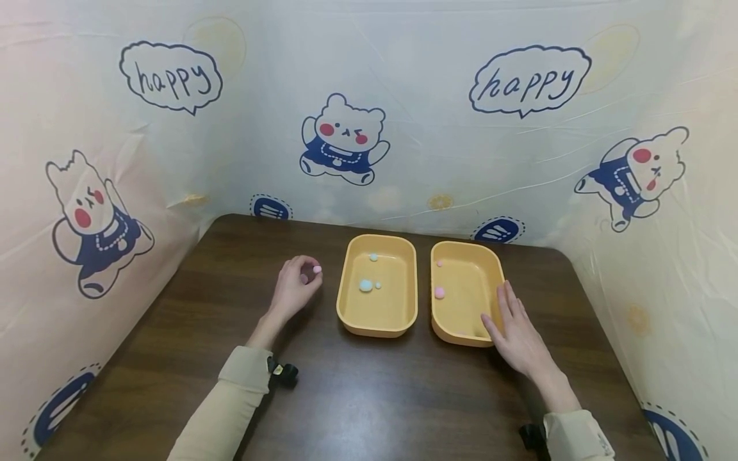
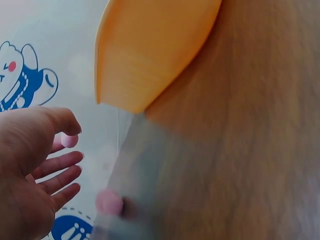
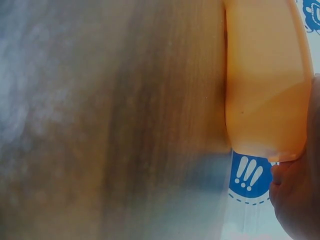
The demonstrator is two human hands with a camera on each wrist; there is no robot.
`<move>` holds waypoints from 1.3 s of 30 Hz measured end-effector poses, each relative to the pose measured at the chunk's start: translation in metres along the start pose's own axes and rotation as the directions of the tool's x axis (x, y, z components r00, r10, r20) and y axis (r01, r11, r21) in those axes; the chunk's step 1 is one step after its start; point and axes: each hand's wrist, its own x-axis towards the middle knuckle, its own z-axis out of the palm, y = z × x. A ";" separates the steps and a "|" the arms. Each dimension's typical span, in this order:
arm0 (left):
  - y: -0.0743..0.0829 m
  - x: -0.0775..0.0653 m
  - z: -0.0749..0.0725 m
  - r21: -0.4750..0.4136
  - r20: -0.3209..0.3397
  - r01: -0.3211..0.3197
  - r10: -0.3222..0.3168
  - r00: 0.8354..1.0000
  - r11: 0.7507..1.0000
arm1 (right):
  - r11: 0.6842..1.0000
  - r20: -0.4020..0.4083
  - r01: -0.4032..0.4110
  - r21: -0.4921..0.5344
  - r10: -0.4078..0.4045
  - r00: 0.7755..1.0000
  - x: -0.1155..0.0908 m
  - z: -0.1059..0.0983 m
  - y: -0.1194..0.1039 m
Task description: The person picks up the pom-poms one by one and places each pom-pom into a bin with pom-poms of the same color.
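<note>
My left hand (image 1: 296, 285) pinches a small pink ball (image 1: 317, 269) between thumb and index finger, left of the left yellow tray (image 1: 377, 332). The other fingers show loosely bent in the left wrist view. A second pink ball (image 2: 109, 202) lies on the table near that hand. Light-blue balls (image 1: 366, 285) of differing size sit in the left tray. My right hand (image 1: 521, 339), fingers extended, rests against the right side of the other yellow tray (image 1: 461, 341). Pink balls (image 1: 439, 292) lie inside that tray. In the right wrist view, the hand touches the tray's end.
The two trays stand side by side on a dark wooden table (image 1: 369, 397), a narrow gap between them. A printed cloth (image 1: 426, 153) hangs behind the table and along both sides.
</note>
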 end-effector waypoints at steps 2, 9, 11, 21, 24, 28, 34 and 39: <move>0.004 0.003 0.004 -0.010 0.004 -0.014 0.014 1.000 1.000 | 1.000 -0.001 0.000 -0.001 0.000 1.000 0.000 0.000 0.000; 0.025 0.014 0.020 -0.023 0.029 -0.028 0.029 0.999 0.999 | 1.000 0.002 0.007 0.010 -0.007 1.000 -0.001 0.001 0.000; 0.031 0.016 0.024 -0.026 0.034 -0.041 0.041 0.999 0.999 | 1.000 0.002 0.007 0.012 -0.007 1.000 -0.001 0.000 0.000; 0.057 0.030 0.039 -0.023 0.078 -0.128 0.129 0.989 0.992 | 1.000 0.006 -0.004 0.005 0.004 1.000 0.000 -0.001 -0.001; 0.067 0.032 0.044 -0.022 0.096 -0.122 0.123 0.988 0.992 | 1.000 0.006 -0.006 0.002 0.006 1.000 0.000 -0.001 -0.002; 0.080 0.033 0.050 -0.039 0.115 -0.134 0.137 0.984 0.990 | 1.000 0.006 -0.002 0.003 0.002 1.000 0.000 -0.001 -0.001; 0.103 0.037 0.069 -0.079 0.129 -0.256 0.265 0.956 0.963 | 1.000 0.000 0.002 -0.002 -0.002 1.000 0.000 -0.002 0.001; 0.126 0.039 0.090 -0.107 0.172 -0.336 0.351 0.921 0.936 | 1.000 0.001 0.001 0.003 -0.001 1.000 0.001 -0.001 0.002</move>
